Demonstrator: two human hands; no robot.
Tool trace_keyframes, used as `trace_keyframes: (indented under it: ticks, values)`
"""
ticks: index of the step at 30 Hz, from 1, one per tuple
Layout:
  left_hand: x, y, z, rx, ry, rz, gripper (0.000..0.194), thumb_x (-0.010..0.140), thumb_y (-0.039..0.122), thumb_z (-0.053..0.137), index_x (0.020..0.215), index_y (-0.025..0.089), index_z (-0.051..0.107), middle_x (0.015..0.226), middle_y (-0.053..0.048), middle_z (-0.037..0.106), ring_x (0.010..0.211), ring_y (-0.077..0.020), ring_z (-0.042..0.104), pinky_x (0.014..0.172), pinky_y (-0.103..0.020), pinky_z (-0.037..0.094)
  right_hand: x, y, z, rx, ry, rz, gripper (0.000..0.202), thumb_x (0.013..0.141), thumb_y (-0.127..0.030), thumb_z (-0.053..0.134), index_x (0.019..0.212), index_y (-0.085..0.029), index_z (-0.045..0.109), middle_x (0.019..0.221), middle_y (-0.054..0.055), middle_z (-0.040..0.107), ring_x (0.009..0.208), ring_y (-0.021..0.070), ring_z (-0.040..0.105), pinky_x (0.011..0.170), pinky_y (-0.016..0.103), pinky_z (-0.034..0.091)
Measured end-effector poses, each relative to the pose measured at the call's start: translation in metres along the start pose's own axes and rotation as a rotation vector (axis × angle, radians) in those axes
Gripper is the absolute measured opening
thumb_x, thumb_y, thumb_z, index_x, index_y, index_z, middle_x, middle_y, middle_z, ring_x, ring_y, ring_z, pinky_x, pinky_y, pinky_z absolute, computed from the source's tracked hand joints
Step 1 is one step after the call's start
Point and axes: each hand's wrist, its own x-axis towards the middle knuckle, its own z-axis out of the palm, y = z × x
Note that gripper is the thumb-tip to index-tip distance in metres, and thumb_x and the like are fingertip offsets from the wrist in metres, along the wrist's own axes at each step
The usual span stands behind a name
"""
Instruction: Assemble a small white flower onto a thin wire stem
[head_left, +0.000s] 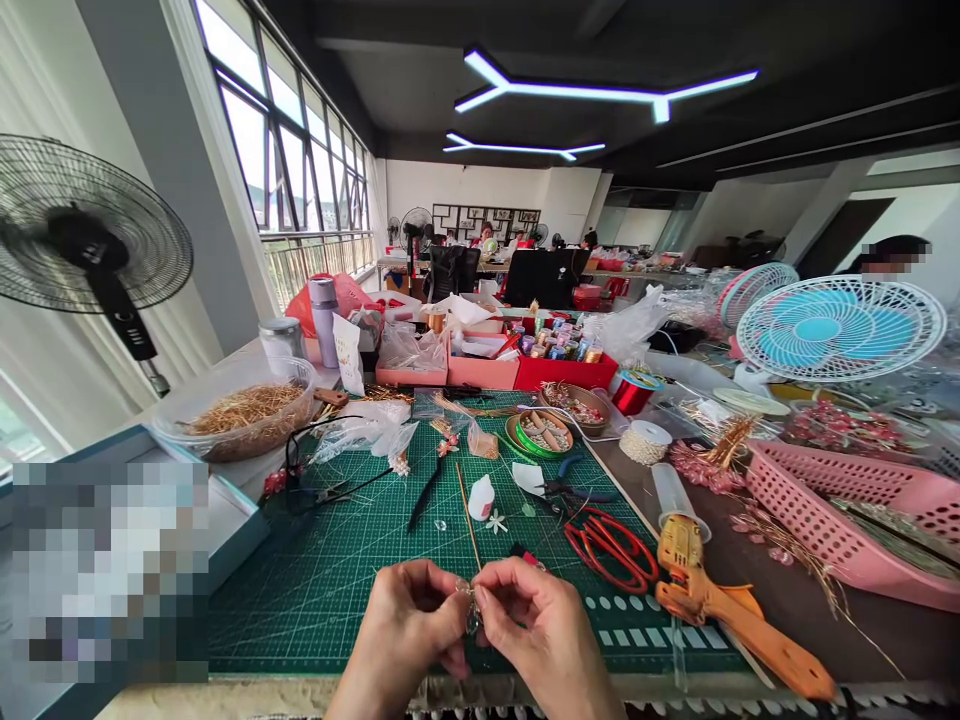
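Both hands meet near the front edge of a green cutting mat [322, 590]. My left hand [420, 615] pinches a small shiny piece [472, 618] between thumb and forefinger. From the other side, my right hand [525, 620] is closed on the same piece, which the fingers partly hide. A thin brown stick [467, 515] rises beyond the fingertips. Past the hands are a small white bottle [481, 498] and a white flower piece [496, 521]. Something red and black [525, 555] lies just behind my right hand.
An orange glue gun [720, 600], red-handled scissors [611, 550] and a pink basket [847, 510] are at the right. Black tweezers [426, 492] lie mid-mat. A blue box [232, 525] and a tub of golden wires [247, 410] stand left. People sit farther back.
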Motion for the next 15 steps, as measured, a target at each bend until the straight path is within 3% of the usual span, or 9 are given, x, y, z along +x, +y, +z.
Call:
trace_keyframes:
  ticks: [5,15]
  values:
    - [-0.0008,-0.0003,-0.0004,-0.036,-0.019,-0.016,0.026,0.063,0.035,0.068,0.063,0.012,0.057,0.034,0.004,0.055,0.028,-0.0068,0.047,0.035,-0.017,0.040,0.0006,0.0029,0.0025,-0.104,0.070,-0.100,0.018,0.076,-0.031,0.054,0.070,-0.016,0.063,0.062,0.004,0.065,0.053,0.0151,0.060,0.052,0.023,0.050]
    - [-0.0026,-0.0043,0.0024,0.180,0.081,0.038,0.015,0.062,0.027,0.063,0.066,0.014,0.057,0.044,0.003,0.058,0.031,-0.0105,0.051,0.031,-0.019,0.038,0.0009,0.0084,0.0041,-0.202,0.214,-0.308,0.012,0.077,-0.022,0.056,0.072,-0.018,0.066,0.067,0.002,0.071,0.061,0.0132,0.067,0.057,0.015,0.053]
